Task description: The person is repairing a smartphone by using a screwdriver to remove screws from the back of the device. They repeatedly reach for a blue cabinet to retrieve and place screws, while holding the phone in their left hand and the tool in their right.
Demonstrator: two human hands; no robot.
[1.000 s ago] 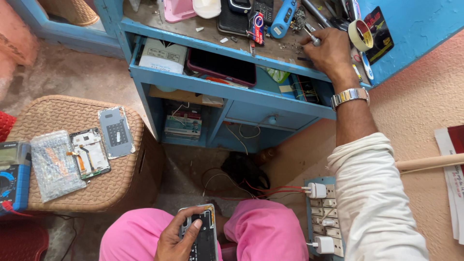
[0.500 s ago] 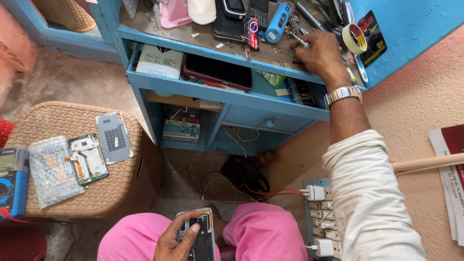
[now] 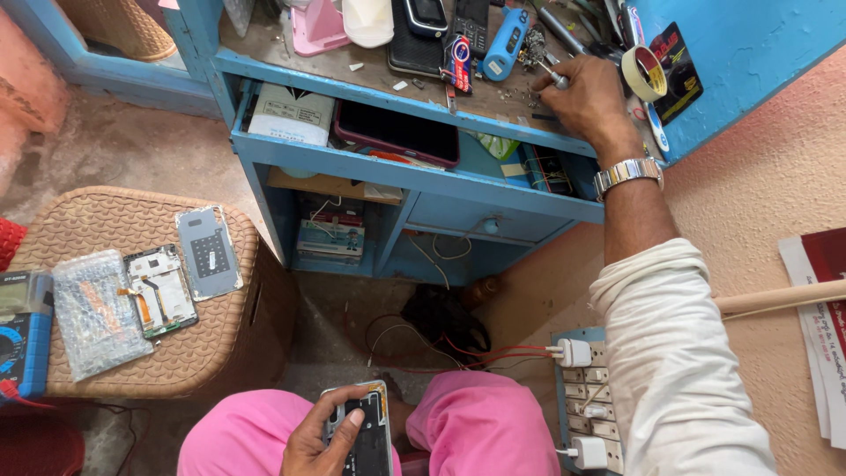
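My left hand (image 3: 319,438) holds an opened phone (image 3: 363,430) with its dark insides up, low between my knees in pink trousers. My right hand (image 3: 589,99), with a metal wristwatch (image 3: 627,173), reaches up to the top of the blue desk (image 3: 401,95). Its fingers are closed around a thin metal tool (image 3: 547,72) beside a small pile of tiny metal parts (image 3: 533,42). A blue cylindrical tool (image 3: 503,33) and a roll of tape (image 3: 641,72) lie near that hand.
A wicker stool (image 3: 150,291) on the left carries a phone frame (image 3: 160,290), a back cover (image 3: 208,252) and a bubble-wrap bag (image 3: 95,310). A multimeter (image 3: 19,330) lies at its left edge. A power strip (image 3: 586,401) with plugs sits right of my knee. Desk shelves hold boxes and a tablet (image 3: 395,134).
My right hand has closed on the thin metal tool on the desk top. The view has shifted slightly down. My left hand still holds the opened phone.
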